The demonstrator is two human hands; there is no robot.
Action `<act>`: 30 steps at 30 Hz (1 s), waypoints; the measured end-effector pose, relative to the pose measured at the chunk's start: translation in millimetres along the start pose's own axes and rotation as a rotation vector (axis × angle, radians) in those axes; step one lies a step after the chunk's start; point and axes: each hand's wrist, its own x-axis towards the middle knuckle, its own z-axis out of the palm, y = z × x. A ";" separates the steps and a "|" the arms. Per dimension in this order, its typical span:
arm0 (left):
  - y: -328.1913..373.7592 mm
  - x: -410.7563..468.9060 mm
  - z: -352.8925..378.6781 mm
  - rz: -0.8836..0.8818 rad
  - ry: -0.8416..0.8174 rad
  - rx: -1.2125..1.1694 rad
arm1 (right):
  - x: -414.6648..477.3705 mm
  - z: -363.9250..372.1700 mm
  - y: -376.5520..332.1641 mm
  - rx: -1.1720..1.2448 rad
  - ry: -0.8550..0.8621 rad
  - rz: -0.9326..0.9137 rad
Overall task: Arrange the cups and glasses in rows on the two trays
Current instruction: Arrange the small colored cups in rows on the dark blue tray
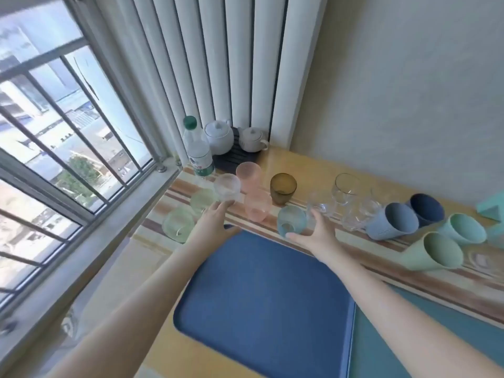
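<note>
A blue tray (261, 290) lies near me with a teal tray (425, 339) to its right; nothing stands on either. Beyond them, on a striped cloth, stand several glasses and cups. My left hand (215, 216) reaches to a clear ribbed glass (227, 186), fingertips at its base. My right hand (313, 233) wraps around a light blue glass (291, 221). Two pale green glasses (178, 225) sit left, pink glasses (249, 173) and an amber glass (283, 186) behind. Clear glasses (346, 186) stand in the middle. Plastic cups lie tilted at right: grey-blue (392, 222), navy (426, 210), green (433, 252).
A water bottle (197, 148) with a green cap and two white teapots (219, 137) on a dark mat stand at the back corner by the radiator. The window and its sill run along the left. A wall closes the right side.
</note>
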 end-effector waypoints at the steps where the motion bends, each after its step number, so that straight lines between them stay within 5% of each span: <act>1: 1.0 5.5 3.1 0.005 0.002 -0.006 | 1.8 2.8 0.8 0.007 0.017 0.002; 14: 13.6 72.4 47.0 -0.006 -0.022 -0.011 | 32.5 35.5 20.9 -0.060 0.084 -0.018; 30: -0.4 47.7 29.5 0.096 0.054 -0.009 | 9.9 43.0 17.7 0.228 0.140 -0.108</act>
